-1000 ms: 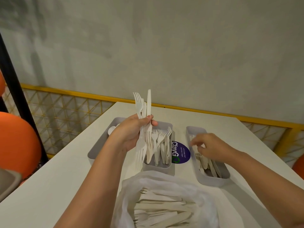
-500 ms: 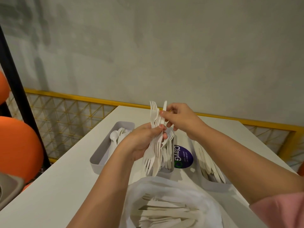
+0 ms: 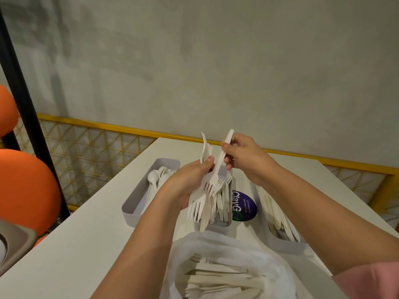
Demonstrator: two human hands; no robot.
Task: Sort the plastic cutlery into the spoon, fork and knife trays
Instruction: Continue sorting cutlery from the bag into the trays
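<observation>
Your left hand (image 3: 190, 184) has its grip curled round a mixed bundle of white cutlery (image 3: 199, 205), fork tines hanging down, held in the air above the near end of the middle fork tray (image 3: 216, 226). Your right hand (image 3: 244, 156) pinches the upper end of one long piece (image 3: 230, 135) between thumb and fingers. Its lower end is lost among the tines, so I cannot tell whether it is a knife or a fork. That tangle is the likely trouble: if you draw the piece out fast, the tines may snag it and drag neighbours loose, and anything that slips would probably land in the fork tray, whatever kind it is, or on the tabletop (image 3: 86, 244). Firm up the left grip before pulling. Everything is the same white, so check the working end before you choose the spoon tray (image 3: 138, 203) on the left or the knife tray (image 3: 285, 244) on the right. The plastic bag (image 3: 269, 262) nearest you holds more unsorted pieces.
</observation>
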